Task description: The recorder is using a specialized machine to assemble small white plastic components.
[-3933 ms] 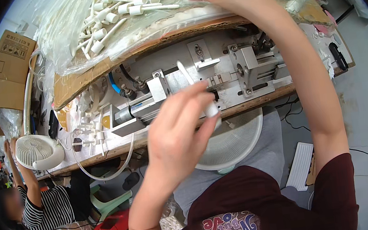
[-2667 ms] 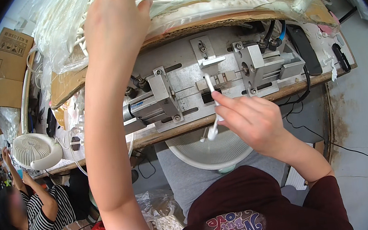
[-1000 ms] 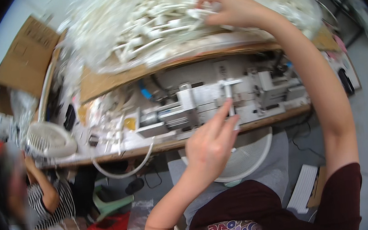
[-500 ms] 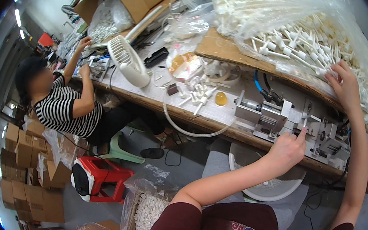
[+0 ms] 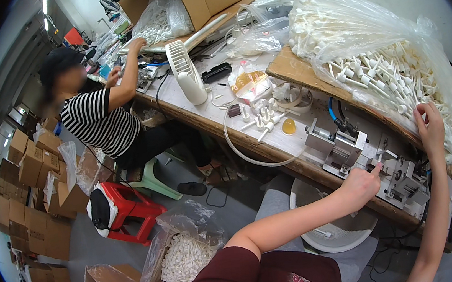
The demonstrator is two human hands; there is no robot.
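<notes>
My left hand (image 5: 361,188) reaches over the small metal clamping fixture (image 5: 384,170) at the bench edge. Its index finger is stretched out and touches the fixture; the other fingers curl in, and nothing shows in them. At the mouth of a clear plastic bag (image 5: 361,33), my right hand (image 5: 430,124) has its thumb and fingers drawn together among white plastic sticks with cup-like ends (image 5: 377,76). Whatever may be between those fingertips is hidden. A metal cylinder block (image 5: 338,145) sits left of the fixture.
Cardboard (image 5: 307,73) juts out beneath the bag. A white fan (image 5: 186,73), a yellow egg-shaped thing (image 5: 288,127) and a looping clear hose (image 5: 233,143) lie leftward. Below are a white basket (image 5: 338,245) and a red stool (image 5: 128,208). Another person (image 5: 101,122) works at far left.
The whole view has shifted slightly. My right hand has drawn a little nearer along the bag's edge, with its fingers closer together. My left hand stays at the fixture.
</notes>
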